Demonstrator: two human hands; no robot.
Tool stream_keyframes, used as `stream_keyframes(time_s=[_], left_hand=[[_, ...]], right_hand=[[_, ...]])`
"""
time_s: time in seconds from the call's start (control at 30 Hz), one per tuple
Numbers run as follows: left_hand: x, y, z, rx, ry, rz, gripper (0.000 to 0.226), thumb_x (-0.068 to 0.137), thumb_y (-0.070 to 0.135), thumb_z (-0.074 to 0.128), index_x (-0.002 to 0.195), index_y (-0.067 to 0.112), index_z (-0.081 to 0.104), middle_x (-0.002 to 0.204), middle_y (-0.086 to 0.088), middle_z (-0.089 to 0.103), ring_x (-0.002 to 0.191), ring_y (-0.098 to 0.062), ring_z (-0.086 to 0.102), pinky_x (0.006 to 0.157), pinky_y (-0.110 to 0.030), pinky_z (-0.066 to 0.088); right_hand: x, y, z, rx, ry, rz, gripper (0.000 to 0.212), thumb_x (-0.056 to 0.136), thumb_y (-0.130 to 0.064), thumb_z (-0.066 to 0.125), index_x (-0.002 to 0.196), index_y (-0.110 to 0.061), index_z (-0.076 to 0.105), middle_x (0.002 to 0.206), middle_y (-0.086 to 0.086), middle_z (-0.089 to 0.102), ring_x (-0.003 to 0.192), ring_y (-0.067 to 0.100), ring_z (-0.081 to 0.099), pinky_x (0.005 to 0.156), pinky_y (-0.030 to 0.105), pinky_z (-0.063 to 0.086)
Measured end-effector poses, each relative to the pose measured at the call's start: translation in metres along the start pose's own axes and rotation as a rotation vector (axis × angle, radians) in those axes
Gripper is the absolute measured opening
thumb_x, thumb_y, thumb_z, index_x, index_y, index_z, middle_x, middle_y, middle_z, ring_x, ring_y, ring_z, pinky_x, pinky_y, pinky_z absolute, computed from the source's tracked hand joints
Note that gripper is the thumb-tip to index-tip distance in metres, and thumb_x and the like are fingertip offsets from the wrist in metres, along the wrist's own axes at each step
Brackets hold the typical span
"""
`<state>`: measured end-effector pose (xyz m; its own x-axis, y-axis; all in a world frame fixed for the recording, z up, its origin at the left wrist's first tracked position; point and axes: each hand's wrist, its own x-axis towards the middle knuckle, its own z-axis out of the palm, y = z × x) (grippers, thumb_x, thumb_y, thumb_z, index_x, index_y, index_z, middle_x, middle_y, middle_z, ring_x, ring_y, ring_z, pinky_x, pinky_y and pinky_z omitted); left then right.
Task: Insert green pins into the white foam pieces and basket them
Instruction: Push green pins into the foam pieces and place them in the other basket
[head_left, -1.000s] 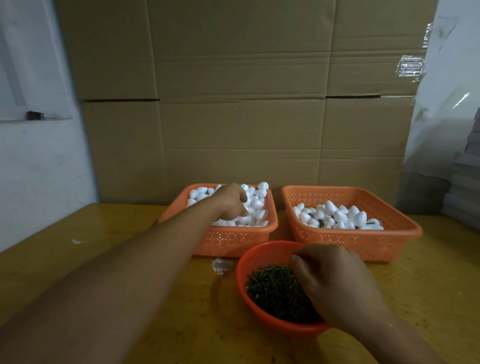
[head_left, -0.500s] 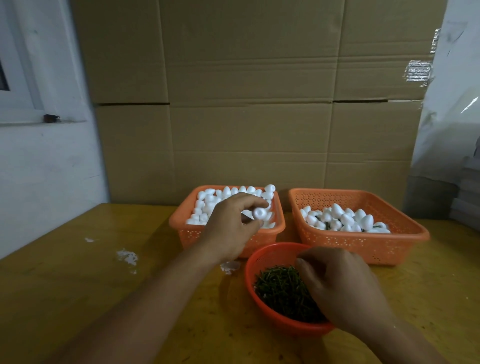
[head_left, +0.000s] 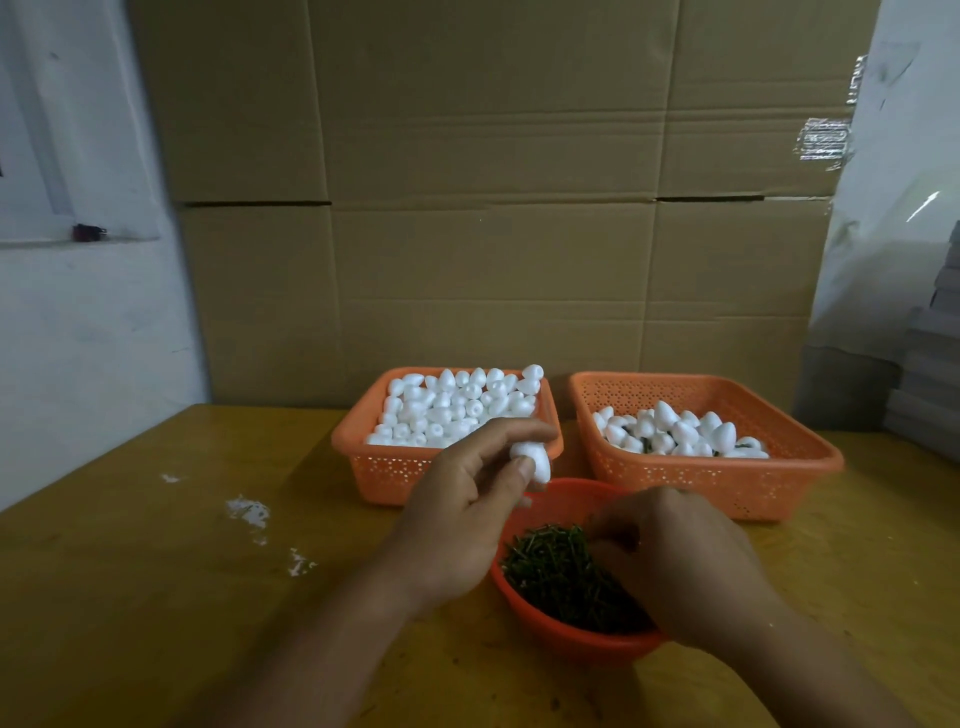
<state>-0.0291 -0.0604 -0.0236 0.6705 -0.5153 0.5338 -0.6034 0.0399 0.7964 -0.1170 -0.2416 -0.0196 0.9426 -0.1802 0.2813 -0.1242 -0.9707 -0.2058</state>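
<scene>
The foam piece (head_left: 535, 460) sat pinched in my left hand (head_left: 467, 499), above the bowl (head_left: 561, 636), long axis roughly upright; my right hand (head_left: 675, 561), just beside and lower, curled over the pins (head_left: 556, 571), grip unclear

foam piece (head_left: 535, 460): plain white, pinched in the left hand (head_left: 467, 514)
left basket (head_left: 384, 467): orange, walls dotted with small holes, beyond the grip, heaped with white
right basket (head_left: 701, 475): same orange, same perforated pattern, right of the grip; white pieces inside with dark green showing between them
bowl (head_left: 566, 631): red-orange, below the grip
pins (head_left: 556, 571): dark green, a tangled mass
table (head_left: 156, 571): yellow-brown, flecked with white crumbs left of the grip
cardboard (head_left: 493, 208): plain tan, behind
</scene>
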Motion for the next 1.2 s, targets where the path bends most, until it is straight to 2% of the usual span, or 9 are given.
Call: stream_keyframes(time_s=[0.1,0.2,0.33,0.5,0.63,0.77,0.9,1.07,1.2], left_hand=[[-0.001,0.001,0.001,-0.057,-0.006,-0.025,0.026,0.103,0.018,0.053,0.119,0.033,0.068,0.096,0.003,0.071,0.084,-0.007,0.068,0.070,-0.015,0.051],[-0.002,-0.001,0.001,-0.124,-0.058,-0.060,0.032,0.096,0.019,0.064,0.125,0.033,0.064,0.103,-0.002,0.072,0.097,-0.015,0.069,0.081,-0.027,0.057],[-0.004,-0.003,0.003,-0.156,-0.070,-0.056,0.036,0.090,0.013,0.066,0.118,0.035,0.063,0.105,-0.004,0.074,0.100,-0.019,0.071,0.082,-0.027,0.056],[-0.004,-0.001,0.008,-0.202,-0.073,-0.072,0.019,0.098,0.018,0.059,0.115,0.023,0.055,0.105,-0.006,0.076,0.093,-0.022,0.073,0.078,-0.028,0.056],[-0.005,0.002,0.011,-0.304,-0.055,-0.153,0.025,0.094,0.033,0.057,0.114,0.020,0.064,0.110,-0.003,0.073,0.097,-0.017,0.069,0.076,-0.028,0.053],[-0.003,0.003,0.010,-0.502,-0.006,-0.239,0.021,0.091,0.024,0.066,0.107,0.014,0.075,0.091,-0.005,0.064,0.081,-0.013,0.058,0.069,-0.026,0.050],[-0.003,0.007,0.006,-0.683,-0.003,-0.301,0.033,0.091,0.020,0.058,0.122,0.019,0.069,0.089,-0.012,0.066,0.075,-0.019,0.061,0.066,-0.029,0.052],[-0.003,0.009,0.005,-0.783,0.014,-0.389,0.028,0.088,0.024,0.063,0.108,0.005,0.067,0.091,-0.018,0.069,0.071,-0.020,0.066,0.059,-0.028,0.054],[-0.004,0.011,0.004,-0.808,0.007,-0.445,0.024,0.084,0.034,0.069,0.092,0.012,0.074,0.085,-0.015,0.070,0.066,-0.017,0.064,0.054,-0.024,0.052]], right_hand=[[0.005,-0.003,0.001,-0.068,-0.117,-0.015,0.027,0.094,-0.051,0.056,0.079,-0.029,0.062,0.073,-0.011,0.062,0.069,0.006,0.061,0.058,0.024,0.050],[0.012,-0.008,0.005,-0.138,-0.229,-0.058,0.033,0.090,-0.059,0.057,0.095,-0.028,0.065,0.085,-0.011,0.062,0.083,0.012,0.063,0.076,0.033,0.057],[0.020,-0.014,0.015,-0.170,-0.323,-0.091,0.027,0.089,-0.049,0.061,0.099,-0.024,0.067,0.092,-0.006,0.066,0.088,0.014,0.064,0.079,0.036,0.059],[0.025,-0.012,0.024,-0.132,-0.272,-0.052,0.015,0.091,-0.033,0.062,0.101,-0.025,0.069,0.093,-0.006,0.068,0.085,0.014,0.066,0.078,0.035,0.060],[0.025,-0.012,0.026,-0.112,-0.206,-0.028,0.010,0.088,-0.031,0.064,0.093,-0.025,0.070,0.087,-0.006,0.067,0.081,0.015,0.066,0.075,0.036,0.060],[0.023,-0.010,0.027,-0.038,-0.137,0.018,0.015,0.087,-0.036,0.066,0.082,-0.022,0.069,0.076,-0.006,0.066,0.071,0.011,0.066,0.069,0.033,0.060],[0.019,-0.007,0.024,0.016,-0.058,0.005,0.017,0.088,-0.033,0.062,0.079,-0.020,0.068,0.075,-0.006,0.065,0.070,0.012,0.064,0.069,0.035,0.058],[0.013,-0.006,0.020,0.085,0.017,-0.037,0.023,0.090,-0.030,0.063,0.069,-0.021,0.062,0.068,-0.005,0.061,0.066,0.013,0.061,0.067,0.034,0.054],[0.006,-0.006,0.008,0.251,0.216,-0.051,0.008,0.085,-0.032,0.075,0.078,-0.027,0.075,0.072,-0.011,0.070,0.064,0.003,0.063,0.065,0.027,0.053]])
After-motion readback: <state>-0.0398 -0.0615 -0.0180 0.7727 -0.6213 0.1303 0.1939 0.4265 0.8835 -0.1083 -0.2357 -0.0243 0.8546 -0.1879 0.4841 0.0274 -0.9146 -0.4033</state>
